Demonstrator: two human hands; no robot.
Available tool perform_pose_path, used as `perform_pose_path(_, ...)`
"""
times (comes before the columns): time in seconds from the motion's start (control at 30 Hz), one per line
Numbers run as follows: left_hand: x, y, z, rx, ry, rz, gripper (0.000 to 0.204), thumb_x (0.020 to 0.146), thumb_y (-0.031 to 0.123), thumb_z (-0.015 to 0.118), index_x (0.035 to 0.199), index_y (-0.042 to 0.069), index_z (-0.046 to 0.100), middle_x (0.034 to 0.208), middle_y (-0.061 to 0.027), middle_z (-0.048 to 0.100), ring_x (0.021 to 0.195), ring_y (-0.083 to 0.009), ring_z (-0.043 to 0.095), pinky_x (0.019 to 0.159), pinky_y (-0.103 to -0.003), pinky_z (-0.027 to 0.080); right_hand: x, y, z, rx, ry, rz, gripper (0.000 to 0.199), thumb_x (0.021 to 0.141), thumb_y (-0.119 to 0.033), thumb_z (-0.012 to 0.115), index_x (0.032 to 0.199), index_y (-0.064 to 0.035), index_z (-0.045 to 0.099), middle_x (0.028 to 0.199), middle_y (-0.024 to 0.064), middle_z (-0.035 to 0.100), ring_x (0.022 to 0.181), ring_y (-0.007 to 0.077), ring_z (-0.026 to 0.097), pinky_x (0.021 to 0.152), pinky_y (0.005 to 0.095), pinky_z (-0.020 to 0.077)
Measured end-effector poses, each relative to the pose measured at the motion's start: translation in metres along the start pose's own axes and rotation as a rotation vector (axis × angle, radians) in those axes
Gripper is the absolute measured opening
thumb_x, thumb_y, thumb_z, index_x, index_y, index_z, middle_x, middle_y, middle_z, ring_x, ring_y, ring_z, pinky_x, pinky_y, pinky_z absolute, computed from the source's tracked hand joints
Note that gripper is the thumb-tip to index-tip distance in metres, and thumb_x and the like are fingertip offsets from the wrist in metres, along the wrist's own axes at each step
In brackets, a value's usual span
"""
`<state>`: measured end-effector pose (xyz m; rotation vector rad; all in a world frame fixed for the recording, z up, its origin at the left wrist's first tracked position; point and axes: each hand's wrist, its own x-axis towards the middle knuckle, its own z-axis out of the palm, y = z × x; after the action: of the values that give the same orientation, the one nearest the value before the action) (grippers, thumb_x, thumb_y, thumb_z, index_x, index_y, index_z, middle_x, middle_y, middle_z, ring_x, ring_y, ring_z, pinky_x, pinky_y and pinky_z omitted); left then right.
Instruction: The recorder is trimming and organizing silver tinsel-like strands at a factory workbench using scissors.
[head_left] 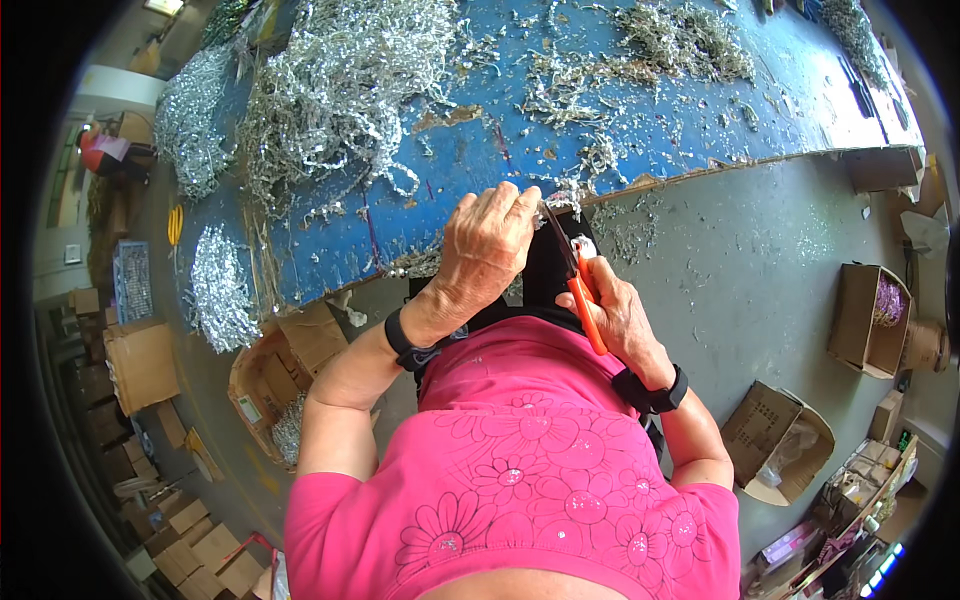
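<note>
My left hand [488, 248] is closed near the edge of the blue table, its fingertips pinching a bit of silver tinsel [565, 196]. Orange-handled scissors [588, 312] are gripped in my right hand [622, 318]. Their dark blades point up toward the left fingertips and look nearly together. Something white shows at the right fingers, too small to make out. A large heap of silver tinsel [345, 90] lies on the table [460, 160], beyond my left hand. Short cut scraps [600, 85] are scattered farther to the right.
Tinsel bundles [220, 290] hang over the table's left edge. An open cardboard box [270, 375] sits on the floor at left; two more, one box [778, 440] and one with purple tinsel [888, 300], stand at right. Dark scissors [856, 88] rest at the far right.
</note>
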<state>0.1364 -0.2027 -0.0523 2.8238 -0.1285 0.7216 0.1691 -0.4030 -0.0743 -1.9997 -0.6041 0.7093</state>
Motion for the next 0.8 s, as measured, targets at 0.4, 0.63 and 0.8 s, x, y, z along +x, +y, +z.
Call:
perform_pose_path(0.4,0.0,-0.009,-0.002,-0.034,0.017,-0.013,0.041,0.072,-0.001,0.067,0.111,0.01,0.062,0.081,-0.0048,0.051,0.071,-0.0225,0.054,0.064,-0.035,0.043,-0.005,0.005,-0.012,-0.037,-0.186,0.023,0.072,0.075,-0.048,0.071,0.124,-0.0088,0.035,0.09,0.019,0.06,0.084,0.04,0.061,0.073,0.045,0.047)
perform_pose_path(0.63,-0.002,-0.007,-0.004,-0.004,0.022,0.011,0.042,0.071,-0.001,0.067,0.111,0.01,0.062,0.08,-0.0043,0.051,0.072,-0.0219,0.054,0.064,-0.035,0.042,-0.001,-0.005,-0.009,-0.074,-0.114,0.004,0.071,0.074,-0.046,0.073,0.121,-0.0081,0.036,0.088,0.0162,0.059,0.077,0.036,0.06,0.069,0.0418,0.0467)
perform_pose_path(0.8,-0.003,-0.005,-0.004,-0.046,0.022,0.007,0.04,0.072,0.0,0.067,0.11,0.009,0.061,0.08,-0.0048,0.052,0.073,-0.0223,0.056,0.065,-0.036,0.043,0.001,-0.011,-0.006,-0.033,-0.062,0.026,0.057,0.078,-0.038,0.071,0.115,-0.0065,0.042,0.077,0.0135,0.057,0.07,0.0321,0.059,0.065,0.0391,0.046)
